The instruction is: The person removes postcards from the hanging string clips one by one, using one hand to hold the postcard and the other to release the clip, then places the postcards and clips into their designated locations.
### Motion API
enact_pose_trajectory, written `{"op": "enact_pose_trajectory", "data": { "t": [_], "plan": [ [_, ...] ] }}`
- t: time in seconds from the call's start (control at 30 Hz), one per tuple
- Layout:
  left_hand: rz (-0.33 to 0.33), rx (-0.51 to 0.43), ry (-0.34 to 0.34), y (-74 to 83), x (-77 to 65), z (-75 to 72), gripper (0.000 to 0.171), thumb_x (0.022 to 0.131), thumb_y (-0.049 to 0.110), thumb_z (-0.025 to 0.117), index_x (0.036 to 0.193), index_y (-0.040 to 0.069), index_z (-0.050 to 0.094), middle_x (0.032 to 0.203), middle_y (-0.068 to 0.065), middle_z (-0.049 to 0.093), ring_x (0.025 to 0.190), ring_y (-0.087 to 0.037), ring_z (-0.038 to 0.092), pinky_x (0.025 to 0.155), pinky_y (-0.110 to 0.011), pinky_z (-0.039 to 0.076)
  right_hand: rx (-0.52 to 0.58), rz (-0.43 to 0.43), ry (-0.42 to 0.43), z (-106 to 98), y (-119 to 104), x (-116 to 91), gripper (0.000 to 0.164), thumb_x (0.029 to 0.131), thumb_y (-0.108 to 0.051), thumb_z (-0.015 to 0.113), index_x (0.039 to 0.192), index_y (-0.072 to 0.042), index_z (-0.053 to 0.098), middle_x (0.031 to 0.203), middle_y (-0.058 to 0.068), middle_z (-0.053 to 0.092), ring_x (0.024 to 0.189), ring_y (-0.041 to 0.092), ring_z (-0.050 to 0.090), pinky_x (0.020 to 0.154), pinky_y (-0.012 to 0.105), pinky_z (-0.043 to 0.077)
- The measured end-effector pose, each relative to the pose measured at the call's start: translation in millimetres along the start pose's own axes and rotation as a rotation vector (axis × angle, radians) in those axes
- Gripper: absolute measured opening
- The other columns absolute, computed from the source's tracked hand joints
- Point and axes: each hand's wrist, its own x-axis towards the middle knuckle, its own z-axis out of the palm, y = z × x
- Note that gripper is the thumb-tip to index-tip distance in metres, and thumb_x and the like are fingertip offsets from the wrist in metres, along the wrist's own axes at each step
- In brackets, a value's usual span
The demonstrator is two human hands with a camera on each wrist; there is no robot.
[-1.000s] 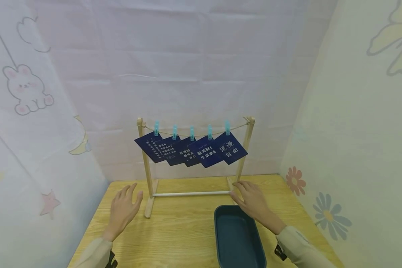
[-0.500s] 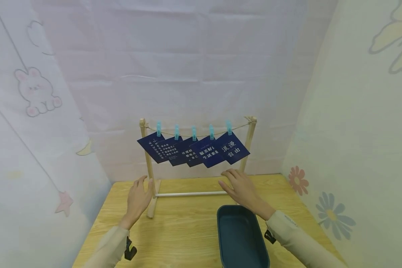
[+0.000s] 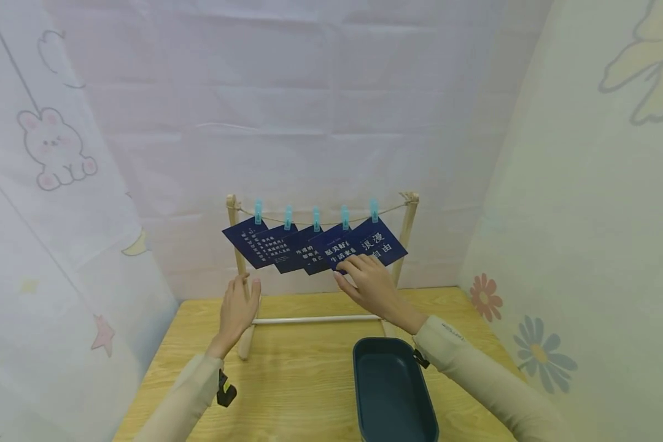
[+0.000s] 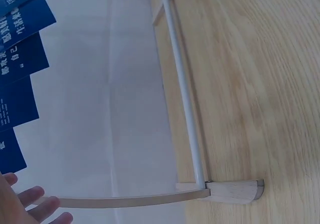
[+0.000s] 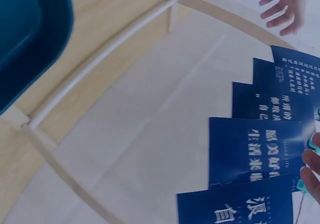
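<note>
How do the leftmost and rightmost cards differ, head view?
The leftmost card bears lines of small characters; the rightmost card, few large ones. The right hand hides part of the rightmost card; no hand covers the leftmost card. Both are dark blue, hung by clips.

Lettering, placed relative to the rightmost card (image 3: 377, 236): on it we read 浪漫 and 自由; on the neighbouring card (image 3: 336, 244) to its left, 愿美好 and 生活来; on the third card (image 3: 312, 253) leftward, 所谓的 and 自己. Farther left, two cards (image 3: 280, 248) (image 3: 245, 241) bear print too small for us to read.
</note>
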Motion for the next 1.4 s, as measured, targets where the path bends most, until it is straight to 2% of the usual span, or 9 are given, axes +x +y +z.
{"op": "enact_pose_trajectory", "data": {
  "t": [0.27,0.43,0.6,0.73,0.9,1.0,1.07,1.2,1.4],
  "plan": [
    [-0.090,-0.076,0.002,1.6,10.2,-6.9,0.053,0.088,0.046,0.043,0.123,0.007,0.041,0.114,-0.018,0.048,0.098,-0.037,0.048,0.079,-0.052,0.038,0.114,-0.100,0.108,-2.5,-6.5,55.1,0.018,0.089,-0.019,0.050,0.089,-0.009,0.065,0.086,0.001,0.060,0.080,0.014,0.053,0.071,0.027,0.043],
    [-0.133,-0.146,0.004,2.8,15.0,-8.7,0.050,0.088,0.040,0.045,0.122,0.004,0.041,0.112,-0.018,0.050,0.101,-0.034,0.048,0.083,-0.050,0.037,0.150,-0.144,0.084,2.9,-11.0,89.3,0.018,0.090,-0.019,0.049,0.092,-0.008,0.063,0.089,0.000,0.057,0.079,0.011,0.050,0.067,0.023,0.044],
    [-0.171,-0.187,-0.009,5.9,20.6,-7.5,0.049,0.087,0.037,0.047,0.122,0.003,0.041,0.113,-0.016,0.052,0.102,-0.031,0.049,0.085,-0.046,0.038,0.167,-0.151,0.026,8.0,-18.1,123.0,0.021,0.091,-0.021,0.047,0.102,-0.008,0.060,0.101,0.003,0.054,0.082,0.012,0.050,0.066,0.022,0.044],
    [-0.169,-0.213,-0.038,8.7,26.4,-6.0,0.049,0.088,0.032,0.048,0.124,0.000,0.038,0.116,-0.019,0.050,0.103,-0.033,0.048,0.086,-0.046,0.039,0.144,-0.093,-0.045,14.5,-25.9,151.0,0.029,0.091,-0.025,0.046,0.116,-0.010,0.054,0.114,0.005,0.050,0.091,0.013,0.051,0.071,0.021,0.044],
    [-0.187,-0.285,-0.096,14.8,28.1,-2.6,0.055,0.088,0.027,0.049,0.128,-0.006,0.032,0.120,-0.024,0.044,0.104,-0.037,0.046,0.085,-0.047,0.040,0.115,0.013,-0.196,24.0,-37.7,176.8,0.045,0.092,-0.030,0.044,0.132,-0.011,0.039,0.131,0.008,0.039,0.117,0.016,0.040,0.092,0.025,0.038],
    [-0.179,-0.319,-0.120,18.3,27.3,-0.1,0.058,0.089,0.030,0.049,0.132,-0.004,0.028,0.125,-0.023,0.042,0.105,-0.036,0.046,0.084,-0.046,0.041,0.074,0.078,-0.276,27.1,-43.5,186.1,0.050,0.092,-0.032,0.042,0.136,-0.011,0.031,0.135,0.009,0.035,0.121,0.018,0.037,0.097,0.027,0.033],
    [-0.149,-0.352,-0.128,19.2,27.7,2.0,0.060,0.089,0.032,0.049,0.134,-0.002,0.025,0.128,-0.022,0.039,0.107,-0.037,0.046,0.084,-0.046,0.042,0.041,0.113,-0.316,29.5,-46.0,190.9,0.052,0.092,-0.033,0.041,0.137,-0.010,0.029,0.135,0.010,0.035,0.121,0.019,0.037,0.099,0.029,0.031],
    [-0.085,-0.420,-0.098,21.3,29.8,5.2,0.060,0.090,0.029,0.051,0.134,0.000,0.023,0.126,-0.023,0.039,0.106,-0.038,0.047,0.084,-0.047,0.042,-0.012,0.176,-0.410,32.9,-50.1,196.8,0.057,0.093,-0.039,0.037,0.139,-0.010,0.023,0.138,0.008,0.031,0.123,0.019,0.034,0.103,0.033,0.024],
    [-0.017,-0.428,-0.003,24.4,33.8,5.2,0.055,0.091,0.020,0.049,0.131,-0.007,0.023,0.113,-0.028,0.045,0.099,-0.040,0.051,0.083,-0.047,0.043,-0.048,0.196,-0.471,38.9,-53.0,200.8,0.058,0.093,-0.040,0.035,0.139,-0.008,0.020,0.138,0.009,0.030,0.122,0.020,0.035,0.102,0.033,0.026]
  ]
}}
